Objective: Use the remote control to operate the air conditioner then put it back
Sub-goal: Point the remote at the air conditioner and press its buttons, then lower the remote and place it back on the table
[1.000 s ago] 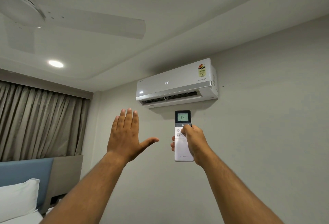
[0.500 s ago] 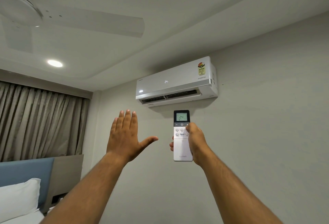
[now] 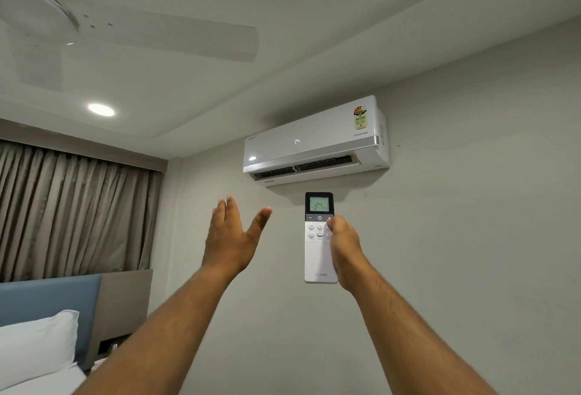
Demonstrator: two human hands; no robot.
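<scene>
2 bare forearms, no sleeves, watch or rings.

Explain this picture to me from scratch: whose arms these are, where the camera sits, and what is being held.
There is no machine here. The arms belong to a person wearing a wide-angle camera on the head, so you see roughly what they see, looking up at a wall.

The right hand grips a white remote control upright, fingers wrapped around its side and the thumb near the upper buttons. Its small screen reads 24.

The left hand is open and empty, raised with the palm turned toward the remote.

Above them an air conditioner is mounted on the wall; its front also shows 24 and its lower vent looks open.

Around the edges: a ceiling fan and a lit ceiling light at the top left, curtains at the left, and a white pillow against a blue headboard at the bottom left.
</scene>
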